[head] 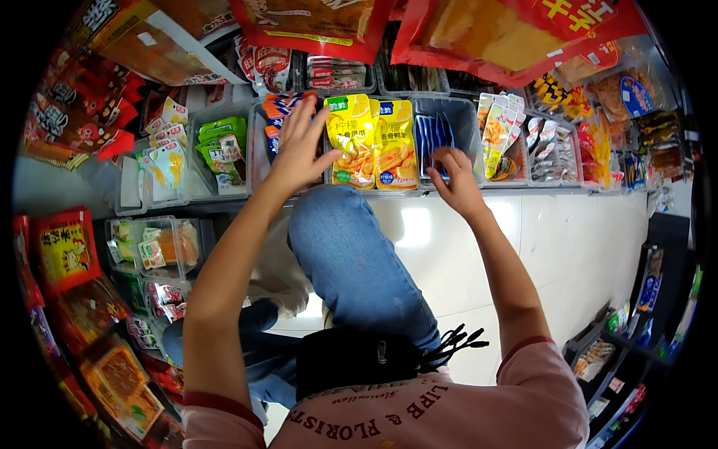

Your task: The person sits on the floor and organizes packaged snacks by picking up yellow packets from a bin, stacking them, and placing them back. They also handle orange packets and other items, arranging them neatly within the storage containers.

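My left hand [303, 140], fingers spread, is over the bin of orange and blue snack packets [273, 115], beside the yellow lemon-flavour snack pouches [351, 140]. Another yellow pouch [396, 143] stands just right of these in the same row. My right hand [453, 174] is at the front of a clear plastic bin [470, 120] with several blue packets [431, 134] standing on edge at its left side. Its thumb and fingers are bent and apart near the packets' lower ends. Whether its fingertips touch or grip a packet cannot be told.
Green packets [223, 146] fill a bin to the left; white and yellow pouches [496, 134] stand to the right. Large red-edged bags [505, 39] hang above the row. My bent knee [336, 224] is close to the shelf front. Lower left are more bins [160, 247]; a dark rack [611, 359] is lower right.
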`<state>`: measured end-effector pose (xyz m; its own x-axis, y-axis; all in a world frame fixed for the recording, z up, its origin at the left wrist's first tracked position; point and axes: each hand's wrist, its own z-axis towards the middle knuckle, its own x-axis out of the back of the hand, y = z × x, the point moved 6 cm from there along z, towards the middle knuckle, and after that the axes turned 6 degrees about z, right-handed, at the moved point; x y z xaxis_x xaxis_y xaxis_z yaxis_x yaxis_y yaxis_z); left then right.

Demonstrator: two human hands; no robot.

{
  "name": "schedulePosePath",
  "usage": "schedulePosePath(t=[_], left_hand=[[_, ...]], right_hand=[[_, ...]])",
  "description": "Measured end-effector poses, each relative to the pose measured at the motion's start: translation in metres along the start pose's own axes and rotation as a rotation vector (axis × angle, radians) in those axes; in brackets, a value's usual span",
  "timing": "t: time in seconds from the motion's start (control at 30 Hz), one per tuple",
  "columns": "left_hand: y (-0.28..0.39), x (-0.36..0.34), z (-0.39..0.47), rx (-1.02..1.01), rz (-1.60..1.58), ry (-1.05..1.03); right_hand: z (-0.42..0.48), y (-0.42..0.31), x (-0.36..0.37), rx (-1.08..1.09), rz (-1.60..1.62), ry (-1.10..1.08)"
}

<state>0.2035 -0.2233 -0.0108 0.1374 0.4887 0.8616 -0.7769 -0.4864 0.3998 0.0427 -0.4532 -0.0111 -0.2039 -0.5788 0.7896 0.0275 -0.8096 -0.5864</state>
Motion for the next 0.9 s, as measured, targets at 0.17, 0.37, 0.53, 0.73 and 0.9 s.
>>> schedulePosePath(t=[0.17,0.37,0.53,0.73,0.9], left_hand=[[-0.01,0.068,-0.09,0.27,-0.199,-0.001],[-0.062,0.051,-0.288,0.829,-0.062,-0.359],[-0.027,-0.007,-0.342,0.525,0.074,-1.137],[-0.064,-0.146,-0.345,0.847,-0.09,-1.14],[-0.036,-0.202,-0.353,0.768,-0.14,-1.262]], right_hand=[[-0.046,0.014,0.006,-0.232,0.177,0.036],[-0.083,-0.02,0.016,-0.102,0.135,0.092],[-0.114,-0.067,0.032,-0.04,0.026,-0.03],[-0.211,-0.084,0.084,-0.265,-0.07,0.024],[-0.298,-0.118,0.133,-0.439,-0.17,0.208]])
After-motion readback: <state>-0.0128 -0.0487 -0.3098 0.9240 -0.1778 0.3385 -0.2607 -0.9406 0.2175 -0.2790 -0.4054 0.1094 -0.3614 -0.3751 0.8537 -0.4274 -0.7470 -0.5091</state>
